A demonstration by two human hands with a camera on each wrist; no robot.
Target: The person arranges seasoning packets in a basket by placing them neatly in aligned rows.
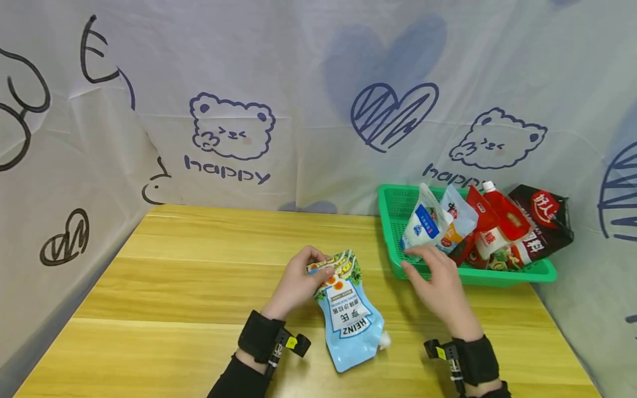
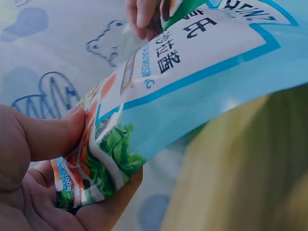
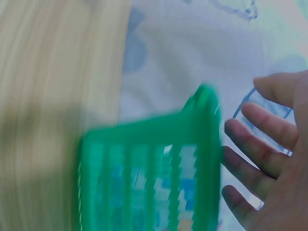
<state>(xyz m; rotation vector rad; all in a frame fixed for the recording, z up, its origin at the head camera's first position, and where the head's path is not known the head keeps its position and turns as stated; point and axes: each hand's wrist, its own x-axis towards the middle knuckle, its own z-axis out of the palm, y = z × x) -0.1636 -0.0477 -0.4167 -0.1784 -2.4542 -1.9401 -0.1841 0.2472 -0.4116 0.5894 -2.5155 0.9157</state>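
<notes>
Head view shows the green basket (image 1: 393, 221) at the counter's (image 1: 199, 276) far right, crowded with sauce pouches (image 1: 478, 229). Left hand (image 1: 298, 284) pinches a blue pouch (image 1: 348, 320) lying on the counter; right hand (image 1: 438, 284), fingers relaxed, hovers at the basket's front rim.

Wooden table (image 1: 199, 287), light yellow grain, set against a white cloth backdrop (image 1: 298, 66) printed with blue bears, hearts and the word "happy". Green plastic basket (image 1: 497, 275) at the table's far right holds upright sauce packets: a white-and-blue pouch (image 1: 423, 224), red pouches (image 1: 497, 221), one dark packet (image 1: 544, 221).
</notes>
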